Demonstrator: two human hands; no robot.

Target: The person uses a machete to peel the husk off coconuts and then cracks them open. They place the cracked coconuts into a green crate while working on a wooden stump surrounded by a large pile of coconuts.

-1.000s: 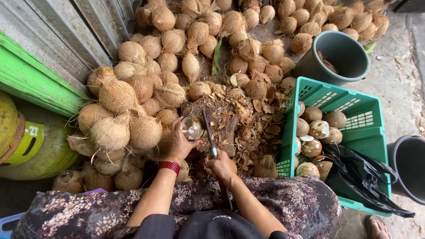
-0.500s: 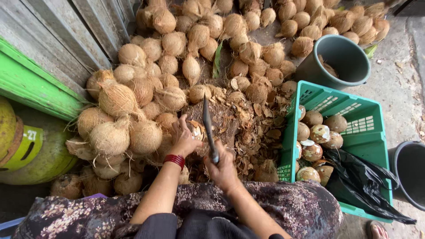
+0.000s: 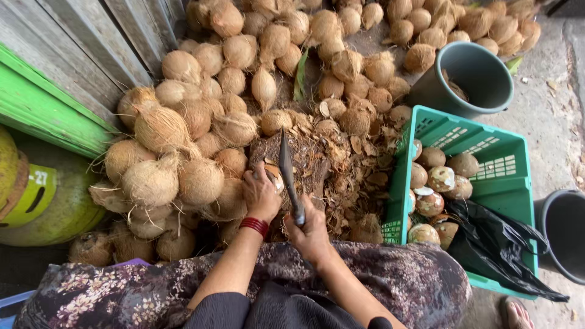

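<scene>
Centre of frame: dark narrow knife [image 3: 286, 173], long axis near vertical, tip toward the top, handle clenched in the right hand [image 3: 312, 234]. Just left, left hand [image 3: 260, 194] grasping a coconut [image 3: 275, 178], mostly hidden, pale where exposed. Husked coconuts [image 3: 183, 146] heaped upper left; green crate [image 3: 509, 146] at right.

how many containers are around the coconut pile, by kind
grey buckets: 2 (second one cut off at the right edge)
green crate: 1
yellow-green gas cylinder: 1
total: 4
</scene>
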